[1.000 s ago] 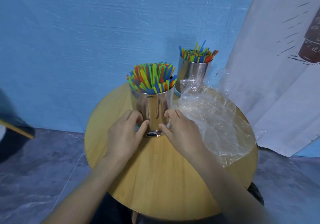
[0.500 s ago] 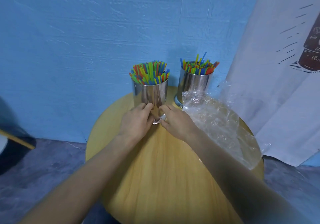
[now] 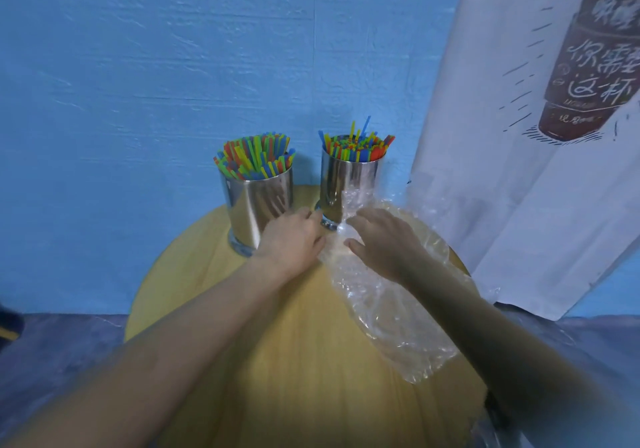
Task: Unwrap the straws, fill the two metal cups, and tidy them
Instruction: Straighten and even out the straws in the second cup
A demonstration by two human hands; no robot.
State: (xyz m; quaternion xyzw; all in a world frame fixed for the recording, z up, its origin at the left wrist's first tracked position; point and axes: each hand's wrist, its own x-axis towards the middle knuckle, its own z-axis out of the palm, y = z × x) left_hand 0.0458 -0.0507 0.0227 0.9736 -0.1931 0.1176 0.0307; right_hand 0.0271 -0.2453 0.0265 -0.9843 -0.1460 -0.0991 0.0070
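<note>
Wrapper is what the next move turns on: crumpled clear plastic wrapper (image 3: 391, 312) lies on the right half of the round wooden counter (image 3: 277, 361), long axis slanting from its bunched top end at frame centre down to the lower right. Right hand (image 3: 384, 240) sits on that top end, thumb and fingers curled round the bunched film, so it looks to grip it. Left hand (image 3: 292, 238) is just left of the same end, knuckles up, fingers bent away from the camera; cannot tell if it holds anything or only touches the film. Both hands are at the wrapper, right one better placed, so clearing it away is likely the step left. Two steel cylinder cups stand upright at the counter's far edge, above the hands: left metal cup (image 3: 258, 205) and right metal cup (image 3: 346, 177), near each other but apart, both packed with coloured plastic straws (image 3: 254, 157). The wrapper's top leans on the right cup's front, so pulling toward the lower right should avoid tipping it. Behind is a blue textured wall (image 3: 173, 67), a white printed cloth banner (image 3: 519, 188) at right, and grey floor (image 3: 62, 343) below.
</note>
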